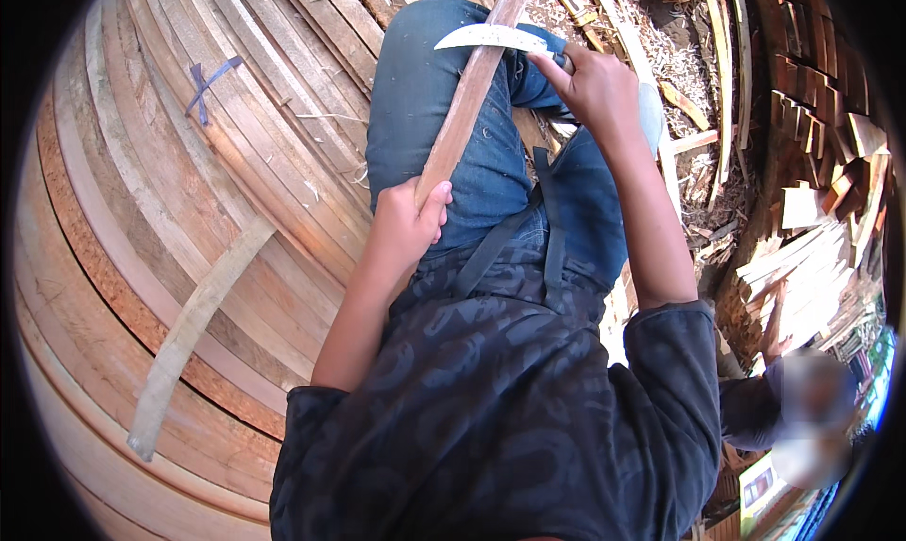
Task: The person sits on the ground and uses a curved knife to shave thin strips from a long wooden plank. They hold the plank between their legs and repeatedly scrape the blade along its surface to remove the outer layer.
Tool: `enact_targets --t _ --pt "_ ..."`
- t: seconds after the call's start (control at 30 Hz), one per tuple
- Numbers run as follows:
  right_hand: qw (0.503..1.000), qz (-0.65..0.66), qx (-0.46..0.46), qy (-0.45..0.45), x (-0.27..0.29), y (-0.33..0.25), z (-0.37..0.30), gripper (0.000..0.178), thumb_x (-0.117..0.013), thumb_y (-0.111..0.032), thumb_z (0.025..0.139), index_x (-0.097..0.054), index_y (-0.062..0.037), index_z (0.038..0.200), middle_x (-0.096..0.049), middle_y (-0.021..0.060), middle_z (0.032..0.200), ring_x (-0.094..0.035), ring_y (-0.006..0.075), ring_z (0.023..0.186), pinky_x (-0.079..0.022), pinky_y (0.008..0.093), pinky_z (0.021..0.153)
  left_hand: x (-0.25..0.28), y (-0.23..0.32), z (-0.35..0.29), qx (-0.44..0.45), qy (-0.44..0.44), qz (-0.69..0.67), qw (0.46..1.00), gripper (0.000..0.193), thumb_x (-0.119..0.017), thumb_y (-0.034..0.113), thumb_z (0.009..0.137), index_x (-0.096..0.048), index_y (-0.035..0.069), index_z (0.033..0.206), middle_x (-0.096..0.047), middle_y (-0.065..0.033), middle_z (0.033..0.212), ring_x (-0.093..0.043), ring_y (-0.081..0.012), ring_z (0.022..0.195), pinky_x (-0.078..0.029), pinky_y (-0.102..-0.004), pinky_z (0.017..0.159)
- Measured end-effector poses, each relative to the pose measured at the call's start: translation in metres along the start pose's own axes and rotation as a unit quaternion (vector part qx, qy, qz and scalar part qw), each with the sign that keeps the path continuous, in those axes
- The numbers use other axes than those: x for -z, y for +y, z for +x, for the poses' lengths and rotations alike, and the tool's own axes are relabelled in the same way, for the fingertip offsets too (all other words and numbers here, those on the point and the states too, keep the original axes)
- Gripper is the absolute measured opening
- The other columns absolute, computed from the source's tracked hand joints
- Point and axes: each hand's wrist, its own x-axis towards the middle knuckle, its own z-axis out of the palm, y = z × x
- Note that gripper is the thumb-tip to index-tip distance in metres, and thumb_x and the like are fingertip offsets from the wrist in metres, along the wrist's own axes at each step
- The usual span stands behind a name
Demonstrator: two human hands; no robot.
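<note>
A long wooden strip (464, 116) slants across my jeans-covered thigh, its far end leaving the picture at the top. My left hand (411, 218) is wrapped round its near part. In my right hand (598, 90) is the handle of a curved knife (493, 37), a sickle-like blade with a pale, bright face. The blade lies across the strip, its tip pointing left past the strip's edge. My fingers cover most of the handle. Whether the edge bites into the wood I cannot tell.
Long planks (179, 173) lie side by side on the left. On them rest a loose bent slat (203, 324) and a purple strap tied in a cross (206, 88). Wood shavings (675, 59) litter the ground ahead right. Stacked offcuts (812, 135) and another person (802, 409) are at the right.
</note>
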Motion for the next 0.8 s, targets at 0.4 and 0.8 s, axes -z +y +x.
enact_targets --t 0.4,0.8 --pt "0.992 0.094 -0.086 -0.011 -0.011 0.040 0.038 0.061 -0.066 -0.050 0.085 -0.059 0.0048 0.060 -0.055 0.0299 0.059 -0.060 0.0451 0.058 -0.046 0.0509 0.054 -0.002 0.007 0.004 0.027 -0.001 -0.003 1.000 0.030 -0.057 0.023 0.098 -0.062 -0.002 0.084 -0.056 -0.0014 0.061 -0.052 -0.0067 0.049 -0.046 -0.0230 0.045" --pt "0.996 -0.002 0.061 -0.071 0.014 -0.013 -0.003 0.062 -0.059 -0.064 0.085 -0.060 -0.0075 0.060 -0.058 0.0142 0.051 -0.064 0.0332 0.052 -0.051 0.0418 0.049 -0.001 0.006 0.003 0.041 -0.003 -0.001 0.999 0.030 -0.058 0.022 0.098 -0.062 -0.003 0.081 -0.056 -0.0022 0.061 -0.052 -0.0067 0.048 -0.045 -0.0230 0.045"
